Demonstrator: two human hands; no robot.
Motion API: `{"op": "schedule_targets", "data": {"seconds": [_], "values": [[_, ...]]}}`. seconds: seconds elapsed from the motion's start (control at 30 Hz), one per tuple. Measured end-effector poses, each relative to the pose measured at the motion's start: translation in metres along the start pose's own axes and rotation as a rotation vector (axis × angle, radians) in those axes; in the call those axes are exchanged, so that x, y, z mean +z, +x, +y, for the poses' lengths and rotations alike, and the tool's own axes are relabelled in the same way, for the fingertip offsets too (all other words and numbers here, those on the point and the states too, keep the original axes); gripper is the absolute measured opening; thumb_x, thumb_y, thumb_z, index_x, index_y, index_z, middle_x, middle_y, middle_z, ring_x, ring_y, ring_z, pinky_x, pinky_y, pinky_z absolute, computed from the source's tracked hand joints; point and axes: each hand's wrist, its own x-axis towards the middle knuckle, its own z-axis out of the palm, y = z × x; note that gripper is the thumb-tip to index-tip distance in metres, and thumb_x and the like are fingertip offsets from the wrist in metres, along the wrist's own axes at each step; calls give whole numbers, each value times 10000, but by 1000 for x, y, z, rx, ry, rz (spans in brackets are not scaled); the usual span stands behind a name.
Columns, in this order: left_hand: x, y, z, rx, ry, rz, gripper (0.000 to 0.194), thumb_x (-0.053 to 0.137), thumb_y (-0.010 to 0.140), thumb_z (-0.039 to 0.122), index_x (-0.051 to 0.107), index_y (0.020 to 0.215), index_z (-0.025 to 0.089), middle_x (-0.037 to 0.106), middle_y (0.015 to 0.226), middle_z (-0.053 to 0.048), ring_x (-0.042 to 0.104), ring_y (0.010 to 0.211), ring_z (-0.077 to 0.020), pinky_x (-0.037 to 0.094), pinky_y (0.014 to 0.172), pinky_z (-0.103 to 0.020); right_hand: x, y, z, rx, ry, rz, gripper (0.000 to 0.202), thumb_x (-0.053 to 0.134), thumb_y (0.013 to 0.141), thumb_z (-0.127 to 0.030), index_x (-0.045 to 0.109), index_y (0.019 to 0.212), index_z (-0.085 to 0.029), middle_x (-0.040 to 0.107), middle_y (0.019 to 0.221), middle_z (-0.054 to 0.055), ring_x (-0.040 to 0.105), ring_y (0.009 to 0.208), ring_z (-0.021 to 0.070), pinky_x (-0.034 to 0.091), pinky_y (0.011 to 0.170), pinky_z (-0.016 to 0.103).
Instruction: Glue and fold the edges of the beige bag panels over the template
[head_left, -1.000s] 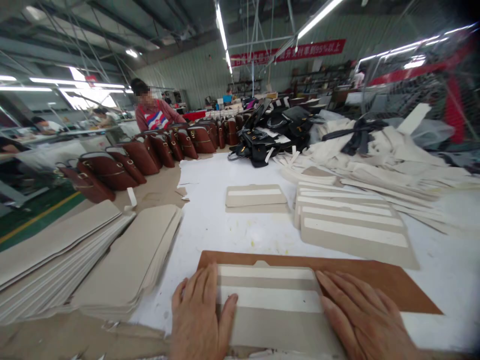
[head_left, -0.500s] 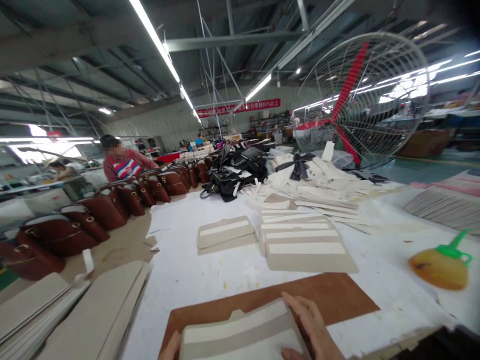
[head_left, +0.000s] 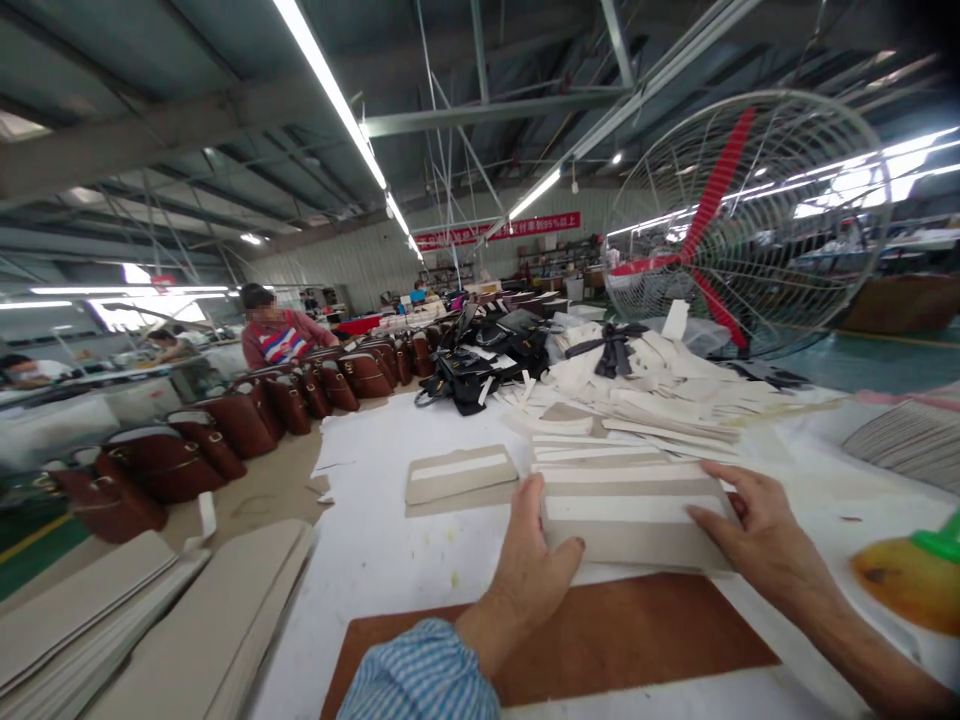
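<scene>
A beige panel with white strips (head_left: 630, 535) lies between my hands, over the near end of a row of similar panels (head_left: 600, 449). My left hand (head_left: 529, 565) grips its left edge, thumb on top. At its right edge, my right hand (head_left: 750, 525) holds it with thumb and fingers. Below, a flat brown leather piece (head_left: 637, 640) rests on the white-covered table (head_left: 375, 530), partly hidden by my left forearm. Another beige panel (head_left: 459, 474) lies to the left of the row.
Stacked beige boards (head_left: 202, 610) fill the near left. Brown bags (head_left: 169, 465) line the left side, with a person (head_left: 281, 335) behind them. Black pieces (head_left: 487, 350) and white scraps (head_left: 652, 375) are heaped farther back. An amber bottle (head_left: 907, 580) and large fan (head_left: 742, 225) are right.
Both hands have moved forward and right from the near edge, with the beige panel, to the row of panels. The brown leather is more exposed. The camera view has shifted slightly.
</scene>
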Motion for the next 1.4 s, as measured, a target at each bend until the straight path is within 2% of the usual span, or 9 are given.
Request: {"op": "schedule_targets", "data": {"seconds": [0.13, 0.27, 0.4, 0.5, 0.63, 0.8, 1.0, 1.13, 1.4], "values": [[-3, -7, -16, -141, 63, -56, 900, 710, 724, 180, 350, 1528, -10, 272, 1652, -349, 261, 1569, -464, 281, 1268, -652, 24, -10, 33, 3, -93, -75, 534, 473, 857, -511, 685, 1173, -136, 610, 1186, 242, 628, 1129, 442, 553, 957, 623], [-36, -63, -37, -111, 105, -99, 866, 702, 693, 181, 441, 1513, 80, 288, 1682, -266, 359, 1541, -417, 361, 1246, -607, 21, -19, 27, -83, -218, -56, 473, 497, 895, -520, 711, 1178, -208, 616, 1270, 255, 578, 1200, 514, 504, 924, 681], [-73, -113, -61, -27, 49, 30, 651, 644, 764, 175, 565, 1409, 206, 491, 1575, -166, 627, 1313, -307, 610, 1001, -464, 15, -3, -34, -364, -103, 15, 419, 455, 958, -436, 697, 1201, -195, 638, 1261, 232, 605, 1201, 439, 477, 1010, 628], [-86, -126, -81, -26, 14, 259, 476, 575, 813, 128, 651, 1273, 226, 647, 1355, -113, 706, 1112, -239, 622, 927, -401, 29, 13, -104, -575, 36, -132, 375, 489, 953, -384, 711, 1174, -177, 669, 1223, 178, 637, 1160, 349, 510, 1033, 549], [-83, -123, -96, -14, -44, 400, 398, 517, 827, 77, 676, 1165, 215, 689, 1132, -68, 714, 960, -192, 609, 884, -366, 76, 34, -185, -705, 5, -570, 394, 481, 973, -279, 673, 1290, -147, 659, 1335, 160, 613, 1248, 280, 484, 1120, 467], [-74, -119, -101, 115, -37, 403, 373, 512, 771, 15, 657, 1055, 209, 666, 967, -34, 669, 865, -169, 573, 801, -313, 148, 58, -237, -788, -108, -716, 420, 551, 964, -220, 634, 1356, -96, 623, 1424, 185, 598, 1307, 264, 462, 1143, 394], [-71, -121, -100, 59, -60, 347, 379, 540, 740, -12, 660, 1029, 203, 674, 987, -46, 667, 843, -165, 552, 776, -290, 191, 65, -243, -876, -261, -774, 295, 653, 1004, -334, 679, 1228, -142, 666, 1310, 123, 634, 1213, 278, 502, 1061, 508], [-67, -121, -98, 101, -101, 334, 389, 542, 759, -11, 667, 1060, 201, 671, 1005, -47, 668, 851, -164, 541, 753, -273, 197, 60, -239, -954, -345, -751, 224, 580, 1055, -314, 690, 1154, -145, 692, 1188, 88, 648, 1149, 250, 505, 1048, 500], [-63, -118, -104, 90, -120, 337, 405, 558, 711, -21, 690, 1034, 185, 671, 1005, -55, 678, 845, -173, 537, 757, -286, 193, 45, -245, -978, -491, -688, 146, 648, 1023, -248, 697, 1108, -140, 716, 1112, 68, 700, 1006, 206, 604, 891, 407]]}}
